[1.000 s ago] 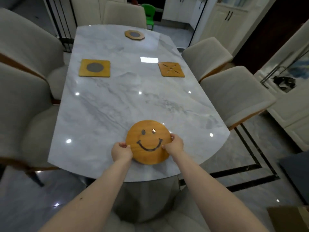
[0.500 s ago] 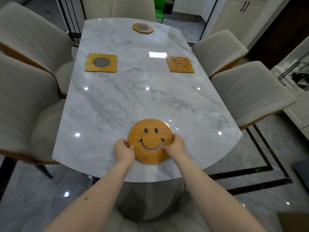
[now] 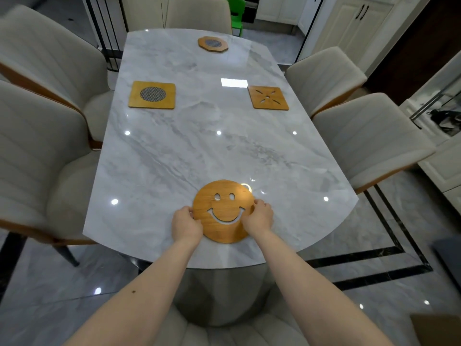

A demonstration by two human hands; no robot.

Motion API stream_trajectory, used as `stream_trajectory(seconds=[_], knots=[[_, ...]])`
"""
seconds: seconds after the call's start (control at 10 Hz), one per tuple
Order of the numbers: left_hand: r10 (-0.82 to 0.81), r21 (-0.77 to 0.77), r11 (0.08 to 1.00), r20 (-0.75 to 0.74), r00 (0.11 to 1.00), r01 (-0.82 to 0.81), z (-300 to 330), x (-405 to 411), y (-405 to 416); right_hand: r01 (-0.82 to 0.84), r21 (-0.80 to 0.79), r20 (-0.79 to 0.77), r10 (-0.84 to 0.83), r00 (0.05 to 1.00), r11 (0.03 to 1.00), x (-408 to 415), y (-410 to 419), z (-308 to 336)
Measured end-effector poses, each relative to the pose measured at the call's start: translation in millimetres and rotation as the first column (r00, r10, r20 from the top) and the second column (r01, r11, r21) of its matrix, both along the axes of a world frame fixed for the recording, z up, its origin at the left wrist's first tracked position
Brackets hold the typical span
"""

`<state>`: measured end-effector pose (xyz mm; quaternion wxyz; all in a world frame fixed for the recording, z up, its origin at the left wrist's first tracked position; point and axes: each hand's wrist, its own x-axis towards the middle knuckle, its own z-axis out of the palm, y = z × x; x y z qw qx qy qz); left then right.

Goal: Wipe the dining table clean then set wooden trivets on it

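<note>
The round smiley trivet lies flat near the close edge of the grey marble dining table. Further away lie a square mesh trivet, a square cut-out trivet and an octagonal trivet.

Round smiley trivet gripped at edges by left hand and right hand, laid flat near front of marble desk. Three other trivets placed farther back.
</note>
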<state>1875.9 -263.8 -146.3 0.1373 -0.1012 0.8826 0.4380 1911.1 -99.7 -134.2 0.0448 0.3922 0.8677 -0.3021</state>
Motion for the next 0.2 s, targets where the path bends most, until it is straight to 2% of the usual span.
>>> stream_trajectory(seconds=[0.1, 0.2], knots=[[-0.102, -0.074, 0.992, 0.061, 0.993, 0.106, 9, -1, -2, 0.006, -0.023, 0.008, -0.006, 1.000, 1.000, 0, -4, 12], [-0.160, -0.102, 0.981, 0.052, 0.986, 0.164, 26, -6, -3, -0.018, -0.058, -0.032, 0.017, 0.999, 0.998, -2, -15, 29]])
